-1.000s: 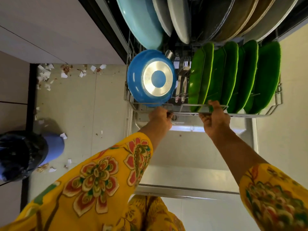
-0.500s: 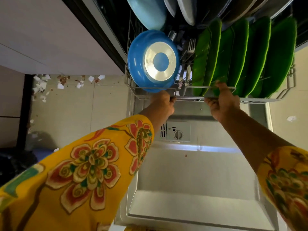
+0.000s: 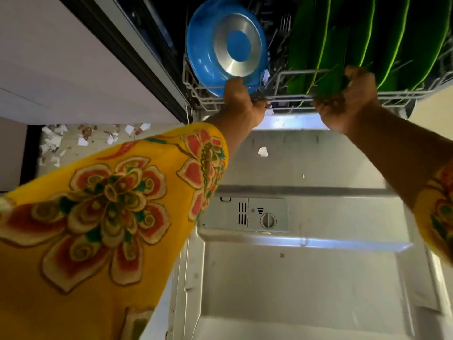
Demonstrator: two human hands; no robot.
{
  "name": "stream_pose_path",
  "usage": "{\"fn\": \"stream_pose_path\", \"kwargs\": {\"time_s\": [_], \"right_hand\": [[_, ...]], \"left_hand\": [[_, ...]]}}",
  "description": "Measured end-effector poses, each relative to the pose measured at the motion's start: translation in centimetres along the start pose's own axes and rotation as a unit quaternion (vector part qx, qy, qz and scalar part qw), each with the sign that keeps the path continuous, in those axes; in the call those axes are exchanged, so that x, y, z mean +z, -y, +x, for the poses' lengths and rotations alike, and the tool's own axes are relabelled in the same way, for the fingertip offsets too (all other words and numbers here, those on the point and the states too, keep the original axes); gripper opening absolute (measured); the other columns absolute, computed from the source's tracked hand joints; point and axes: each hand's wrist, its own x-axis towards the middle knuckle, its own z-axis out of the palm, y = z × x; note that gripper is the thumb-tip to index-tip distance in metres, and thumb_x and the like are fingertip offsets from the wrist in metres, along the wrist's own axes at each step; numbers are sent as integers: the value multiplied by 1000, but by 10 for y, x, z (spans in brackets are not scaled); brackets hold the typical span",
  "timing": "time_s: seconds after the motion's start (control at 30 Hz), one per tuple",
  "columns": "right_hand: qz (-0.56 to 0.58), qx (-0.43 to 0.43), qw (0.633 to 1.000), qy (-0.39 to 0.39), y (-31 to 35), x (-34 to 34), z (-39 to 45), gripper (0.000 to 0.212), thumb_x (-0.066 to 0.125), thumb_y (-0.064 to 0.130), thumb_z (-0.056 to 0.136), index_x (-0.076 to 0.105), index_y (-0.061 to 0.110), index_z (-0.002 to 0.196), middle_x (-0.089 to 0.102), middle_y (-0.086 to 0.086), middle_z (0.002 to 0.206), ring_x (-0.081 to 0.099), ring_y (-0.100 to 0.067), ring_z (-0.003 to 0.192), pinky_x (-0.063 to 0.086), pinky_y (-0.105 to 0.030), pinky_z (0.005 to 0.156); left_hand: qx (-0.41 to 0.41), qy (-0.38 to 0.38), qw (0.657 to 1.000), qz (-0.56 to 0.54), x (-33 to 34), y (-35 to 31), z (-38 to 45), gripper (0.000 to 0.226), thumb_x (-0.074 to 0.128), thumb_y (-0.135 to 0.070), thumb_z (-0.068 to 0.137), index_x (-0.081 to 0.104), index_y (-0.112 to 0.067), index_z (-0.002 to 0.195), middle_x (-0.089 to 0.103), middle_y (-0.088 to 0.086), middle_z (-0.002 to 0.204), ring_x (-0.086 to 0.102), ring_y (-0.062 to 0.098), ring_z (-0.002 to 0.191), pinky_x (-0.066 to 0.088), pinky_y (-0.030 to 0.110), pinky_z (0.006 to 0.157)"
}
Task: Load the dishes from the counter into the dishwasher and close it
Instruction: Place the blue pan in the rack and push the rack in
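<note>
Both hands on the rack [image 3: 291,100]: left hand [image 3: 241,101] and right hand [image 3: 344,100] curl round its front wire, sliding it home, by the look of it. Blue pan [image 3: 226,45] just beyond the left hand, green plates [image 3: 362,40] beyond the right. Next move: swing the door [image 3: 306,278] shut.

The rack [image 3: 289,98], white wire, sits mostly inside the dishwasher, its front rail just past the hinge of the door [image 3: 306,271], which lies fully open and flat. In the rack's left end a blue pan [image 3: 208,62] stands on edge, steel base outward; to its right, green plates [image 3: 367,42] stand upright in a row.
</note>
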Motion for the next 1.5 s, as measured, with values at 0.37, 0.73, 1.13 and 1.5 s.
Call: {"fn": "stream_pose_path", "kwargs": {"time_s": [0.37,0.73,1.13,1.5], "right_hand": [[-128,-14,991,37,7,1,22,45,42,40,95,57,10,125,61,-6,116,58,-16,107,50,-27,88],[-47,43,998,-4,-73,-34,-59,34,45,38,94,44,19,66,41,2,64,37,-13,56,30,-24,56],[-134,143,974,-114,-174,-127,-201,13,50,33,93,57,22,91,58,3,92,56,-17,87,45,-30,68],[-163,153,941,-253,-286,-239,-306,23,54,-4,87,57,15,75,53,-2,62,45,-11,48,34,-20,43]], "left_hand": [[-28,27,995,90,-1,-13,22,36,31,-31,100,50,-1,95,56,20,93,52,25,77,43,33,69],[-93,-60,991,80,-81,36,-67,44,34,-45,99,52,-10,116,51,6,83,48,18,74,38,32,79],[-167,-194,963,88,-191,66,-218,47,38,-43,99,52,-12,131,51,5,135,45,24,124,37,36,96],[-147,-356,922,-33,-314,149,-316,67,22,-54,99,47,-2,132,57,10,111,57,23,88,44,32,75]]}}
